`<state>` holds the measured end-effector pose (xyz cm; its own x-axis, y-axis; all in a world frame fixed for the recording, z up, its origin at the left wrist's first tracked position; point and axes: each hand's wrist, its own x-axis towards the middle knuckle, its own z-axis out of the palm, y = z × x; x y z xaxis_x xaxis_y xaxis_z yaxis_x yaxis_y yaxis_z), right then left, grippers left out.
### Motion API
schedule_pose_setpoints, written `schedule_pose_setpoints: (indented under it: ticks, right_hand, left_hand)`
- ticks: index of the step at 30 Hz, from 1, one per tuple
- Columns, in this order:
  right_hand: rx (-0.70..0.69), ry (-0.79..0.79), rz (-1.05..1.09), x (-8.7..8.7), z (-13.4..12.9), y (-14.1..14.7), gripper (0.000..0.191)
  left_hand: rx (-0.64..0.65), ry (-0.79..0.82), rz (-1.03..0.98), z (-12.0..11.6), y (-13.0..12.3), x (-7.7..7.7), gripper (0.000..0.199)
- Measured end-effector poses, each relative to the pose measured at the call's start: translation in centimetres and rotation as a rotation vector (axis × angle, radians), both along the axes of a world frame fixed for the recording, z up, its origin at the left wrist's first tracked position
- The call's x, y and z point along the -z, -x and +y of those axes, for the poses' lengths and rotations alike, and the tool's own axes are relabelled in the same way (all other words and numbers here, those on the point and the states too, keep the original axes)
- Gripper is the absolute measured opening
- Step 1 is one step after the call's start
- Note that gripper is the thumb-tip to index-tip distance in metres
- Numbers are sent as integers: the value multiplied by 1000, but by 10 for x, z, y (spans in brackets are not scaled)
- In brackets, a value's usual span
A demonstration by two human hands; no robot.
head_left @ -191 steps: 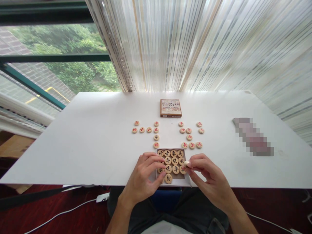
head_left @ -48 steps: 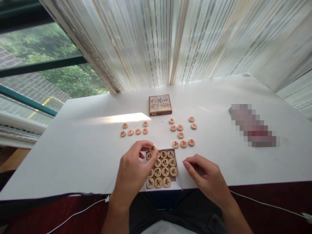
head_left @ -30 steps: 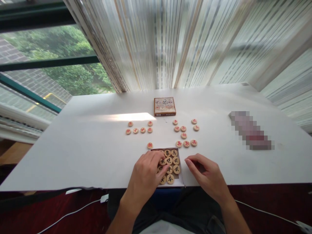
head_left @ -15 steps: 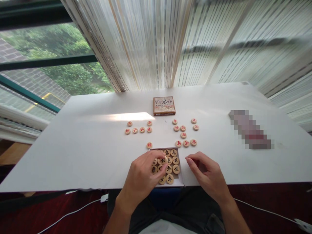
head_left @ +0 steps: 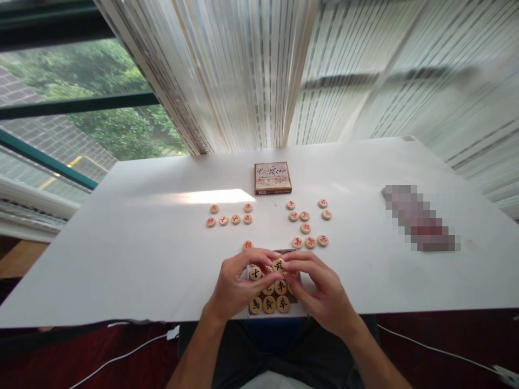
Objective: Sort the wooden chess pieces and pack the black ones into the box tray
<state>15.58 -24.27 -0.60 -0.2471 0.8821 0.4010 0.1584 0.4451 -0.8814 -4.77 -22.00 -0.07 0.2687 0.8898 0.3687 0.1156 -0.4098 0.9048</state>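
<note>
A round wooden Chinese chess piece (head_left: 278, 265) with a black character is raised over a shallow box (head_left: 298, 312) at the table's front edge. My left hand (head_left: 239, 281) pinches it from the left. From the right, the fingertips of my right hand (head_left: 320, 278) close on the same piece. Below and around the fingers, several black-marked pieces (head_left: 269, 304) lie face up in rows inside the box. Both hands cover part of the box and some of its pieces.
Red-marked pieces lie beyond the box, in a left group (head_left: 223, 220) and a right group (head_left: 305, 228). One red piece (head_left: 247, 245) is close to the box's far edge. A Chinese chess carton (head_left: 273, 178) lies farther back. A blurred-out item (head_left: 421, 219) is at the right.
My right hand has moved left from beside the box and now meets the piece that my left hand was holding above it. The red pieces stay where they were.
</note>
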Motion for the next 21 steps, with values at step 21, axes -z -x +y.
schedule_pose_setpoints:
  ticks: [21]
  right_hand:
    - [54, 26, -35, 2, -3, -1, 34]
  left_hand:
    - [2, 2, 36, -6, -1, 3, 16]
